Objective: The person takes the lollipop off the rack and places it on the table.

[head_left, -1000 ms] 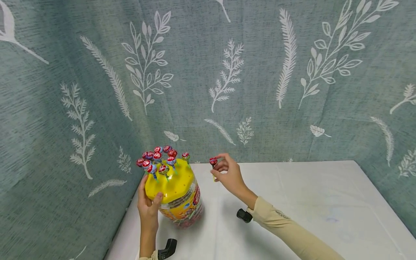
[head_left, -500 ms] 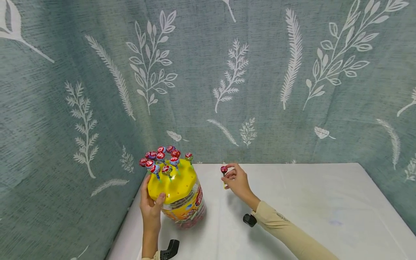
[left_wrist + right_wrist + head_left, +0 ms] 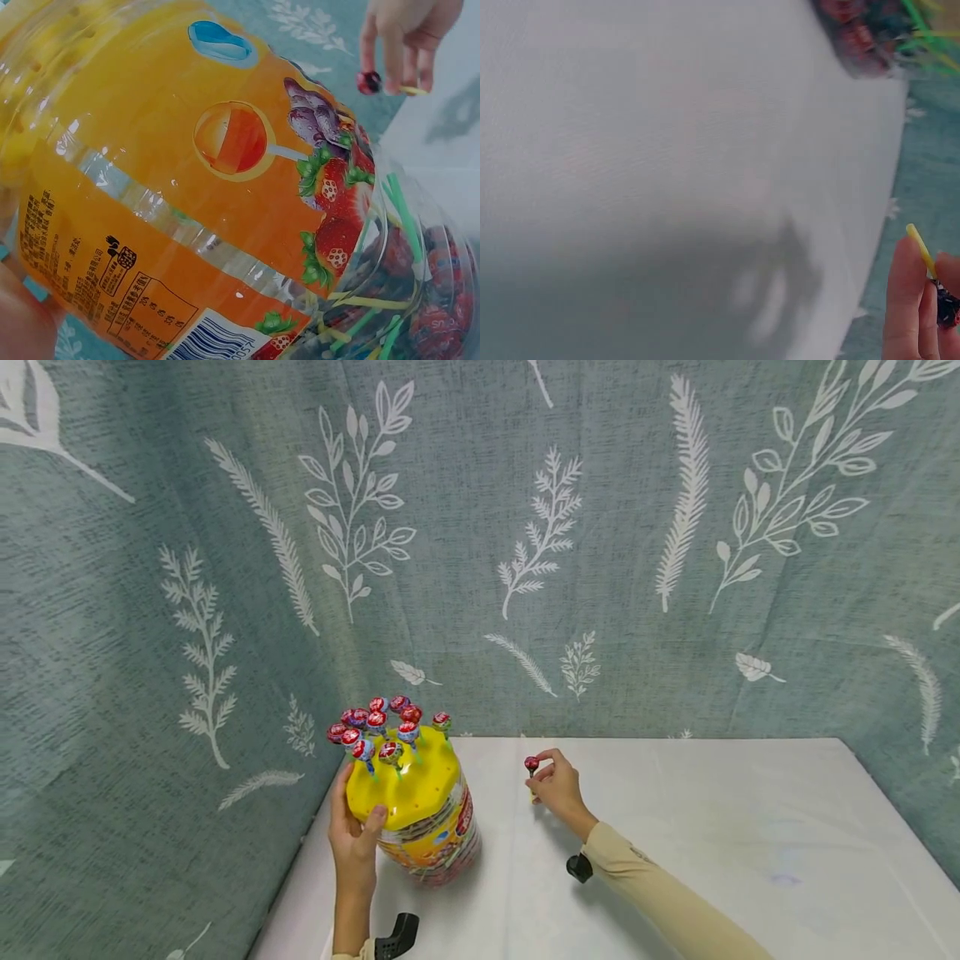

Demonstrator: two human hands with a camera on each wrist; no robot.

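A clear plastic candy jar (image 3: 427,841) with an orange label and a yellow lid (image 3: 406,789) stands left of centre. Lollipops (image 3: 377,720) in red, blue and purple wrappers stick up from holes in that lid. My left hand (image 3: 356,843) grips the lid's near left edge, thumb on the rim and fingers round the side. To the right of the jar, above the table, my right hand (image 3: 558,786) pinches one red-wrapped lollipop (image 3: 532,763) by its yellow stick, head upward. More lollipops (image 3: 442,292) show through the jar's wall in the left wrist view.
A white cloth covers the table (image 3: 675,827). Grey-green curtains (image 3: 465,568) with white leaf prints hang behind and on both sides, the left one close to the jar. A black wrist camera (image 3: 579,867) sits on the right cuff.
My right hand has moved right and a little down, away from the jar, with the lollipop still pinched. My left hand keeps its grip on the lid. The head view has shifted slightly.
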